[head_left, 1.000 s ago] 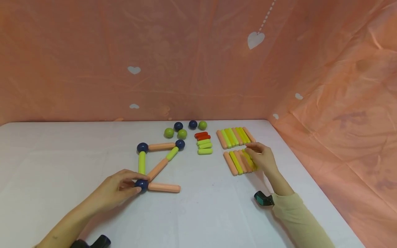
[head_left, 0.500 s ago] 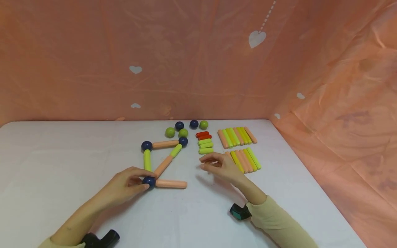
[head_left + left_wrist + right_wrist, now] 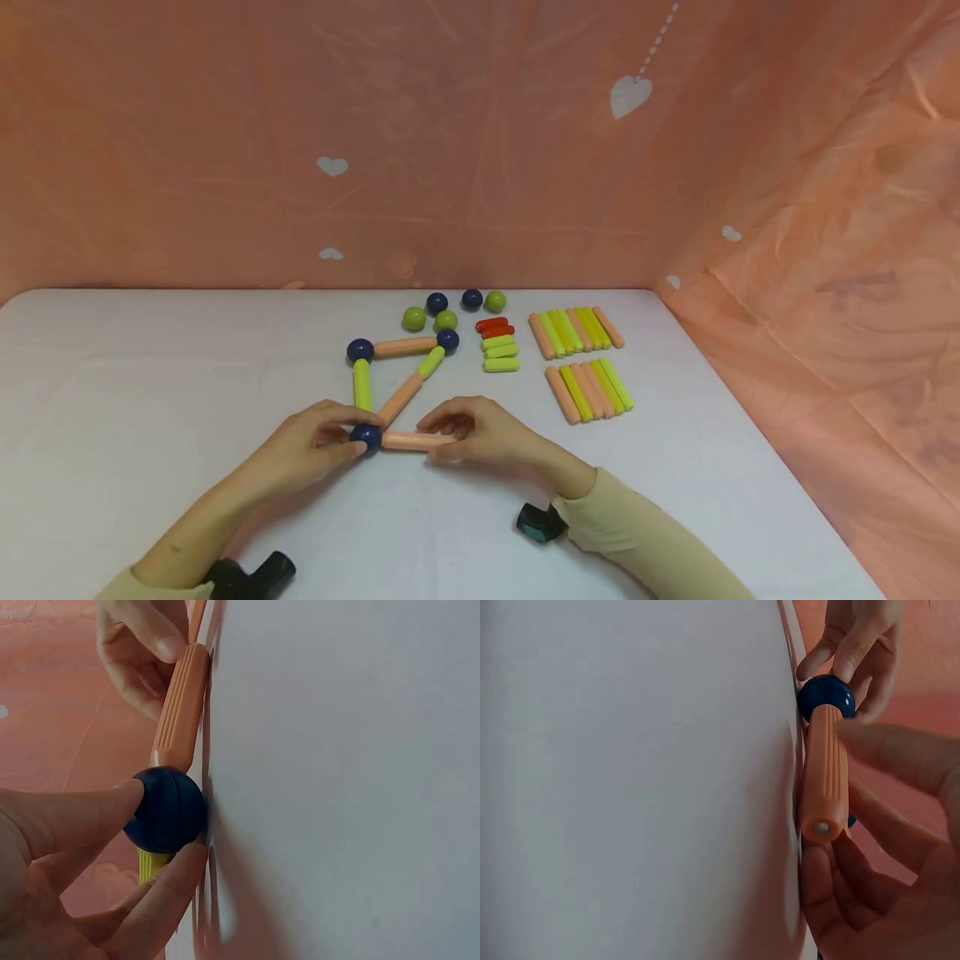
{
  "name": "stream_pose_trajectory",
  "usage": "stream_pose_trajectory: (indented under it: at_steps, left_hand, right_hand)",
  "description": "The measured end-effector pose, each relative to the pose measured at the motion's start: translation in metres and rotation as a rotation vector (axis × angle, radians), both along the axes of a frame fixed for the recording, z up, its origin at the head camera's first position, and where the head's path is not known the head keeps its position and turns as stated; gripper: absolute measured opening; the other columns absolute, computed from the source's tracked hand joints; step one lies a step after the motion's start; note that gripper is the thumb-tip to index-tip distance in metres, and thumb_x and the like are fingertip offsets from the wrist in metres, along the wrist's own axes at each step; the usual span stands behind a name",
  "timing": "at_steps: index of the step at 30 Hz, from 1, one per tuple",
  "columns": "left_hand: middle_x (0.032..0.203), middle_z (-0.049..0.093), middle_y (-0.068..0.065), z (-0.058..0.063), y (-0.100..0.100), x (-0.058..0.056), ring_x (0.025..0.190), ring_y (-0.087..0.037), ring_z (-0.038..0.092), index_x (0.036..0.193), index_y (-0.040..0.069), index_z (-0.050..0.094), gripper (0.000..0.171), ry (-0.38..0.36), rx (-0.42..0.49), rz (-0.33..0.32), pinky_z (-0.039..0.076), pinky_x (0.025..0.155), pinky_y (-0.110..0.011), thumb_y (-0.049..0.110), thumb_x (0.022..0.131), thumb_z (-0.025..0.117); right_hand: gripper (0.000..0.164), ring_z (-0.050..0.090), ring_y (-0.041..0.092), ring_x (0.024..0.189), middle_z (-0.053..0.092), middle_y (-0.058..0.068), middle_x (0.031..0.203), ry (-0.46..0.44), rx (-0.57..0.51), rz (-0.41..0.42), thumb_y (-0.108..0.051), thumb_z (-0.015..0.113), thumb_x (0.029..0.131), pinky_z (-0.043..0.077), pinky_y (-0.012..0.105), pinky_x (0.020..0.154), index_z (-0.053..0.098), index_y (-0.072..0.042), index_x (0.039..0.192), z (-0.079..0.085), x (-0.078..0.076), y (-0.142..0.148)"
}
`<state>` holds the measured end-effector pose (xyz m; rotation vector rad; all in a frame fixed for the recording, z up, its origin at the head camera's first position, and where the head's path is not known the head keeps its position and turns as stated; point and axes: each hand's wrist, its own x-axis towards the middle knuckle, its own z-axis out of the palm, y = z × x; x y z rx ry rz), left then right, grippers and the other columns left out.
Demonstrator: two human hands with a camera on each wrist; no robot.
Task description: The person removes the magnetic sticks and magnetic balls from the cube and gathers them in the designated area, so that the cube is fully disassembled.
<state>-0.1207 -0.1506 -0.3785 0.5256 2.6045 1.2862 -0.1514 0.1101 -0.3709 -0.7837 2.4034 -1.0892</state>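
A flat frame of toy magnetic rods and navy balls lies on the white table. My left hand pinches its nearest navy ball between thumb and fingers. From that ball a ridged orange rod extends to the right, a metal disc showing at its free end. My right hand has its thumb and fingers on either side of this rod near the free end. A lime rod and a slanting orange rod also meet the held ball. Two more navy balls with an orange rod between form the far side.
Green and navy balls sit at the back edge. Red rods and short lime rods lie stacked right of the frame. Farther right are two rows of long rods in orange, lime and yellow. An orange cloth hangs behind the table.
My right hand has come left from the lower row of long rods to the free end of the orange rod. My left hand, still on the ball, appears slightly farther right with the frame.
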Motion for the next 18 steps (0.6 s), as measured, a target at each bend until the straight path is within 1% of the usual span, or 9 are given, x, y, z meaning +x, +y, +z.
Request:
stream_pose_trajectory:
  at_steps: [3, 6, 10, 14, 16, 18]
  left_hand:
    - [0.109, 0.064, -0.01, 0.0, 0.0, -0.001, 0.098, -0.028, 0.062, 0.11, 0.017, 0.071, 0.025, 0.032, -0.008, -0.007, 0.051, 0.082, -0.048, 0.009, 0.086, 0.068]
    - [0.108, 0.064, -0.01, 0.0, 0.001, -0.001, 0.095, -0.027, 0.062, 0.109, 0.017, 0.071, 0.025, 0.048, -0.012, -0.007, 0.052, 0.08, -0.047, 0.009, 0.085, 0.068]
    - [0.107, 0.064, -0.01, 0.0, 0.001, -0.001, 0.094, -0.026, 0.062, 0.108, 0.017, 0.071, 0.026, 0.048, -0.012, -0.005, 0.052, 0.079, -0.045, 0.007, 0.084, 0.069]
    - [0.108, 0.064, -0.01, -0.001, 0.001, -0.002, 0.095, -0.026, 0.062, 0.108, 0.017, 0.071, 0.026, 0.042, -0.01, -0.009, 0.052, 0.08, -0.046, 0.008, 0.084, 0.069]
    - [0.11, 0.064, -0.01, -0.002, 0.0, -0.001, 0.096, -0.026, 0.062, 0.109, 0.018, 0.071, 0.026, 0.034, -0.014, -0.005, 0.051, 0.081, -0.046, 0.009, 0.085, 0.069]
    - [0.111, 0.063, -0.01, -0.003, -0.001, -0.001, 0.097, -0.027, 0.061, 0.11, 0.018, 0.071, 0.026, 0.027, -0.019, -0.001, 0.051, 0.082, -0.047, 0.01, 0.085, 0.069]
  right_hand:
    - [0.032, 0.053, 0.005, 0.09, 0.067, 0.004, 0.106, 0.029, 0.018, 0.029, -0.011, 0.073, 0.085, 0.046, 0.018, 0.081, 0.069, -0.009, 0.116, 0.002, 0.002, -0.002]
    - [0.032, 0.053, 0.006, 0.093, 0.067, 0.005, 0.107, 0.056, 0.025, 0.055, -0.009, 0.069, 0.087, 0.045, 0.019, 0.085, 0.068, -0.008, 0.119, 0.002, 0.003, -0.002]
    - [0.031, 0.054, 0.006, 0.093, 0.067, 0.006, 0.106, 0.074, 0.027, 0.061, -0.01, 0.066, 0.09, 0.045, 0.02, 0.085, 0.067, -0.009, 0.121, 0.001, 0.003, -0.001]
    - [0.029, 0.058, 0.009, 0.097, 0.069, 0.008, 0.107, 0.096, 0.009, 0.076, -0.008, 0.063, 0.091, 0.046, 0.022, 0.088, 0.067, -0.007, 0.12, 0.001, 0.005, 0.002]
    - [0.028, 0.058, 0.011, 0.099, 0.068, 0.008, 0.109, 0.099, -0.005, 0.059, -0.008, 0.062, 0.092, 0.046, 0.022, 0.088, 0.068, -0.006, 0.119, 0.001, 0.007, 0.006]
    - [0.027, 0.057, 0.012, 0.099, 0.068, 0.008, 0.111, 0.086, -0.025, 0.018, -0.008, 0.061, 0.093, 0.045, 0.023, 0.087, 0.067, -0.007, 0.12, 0.001, 0.008, 0.013]
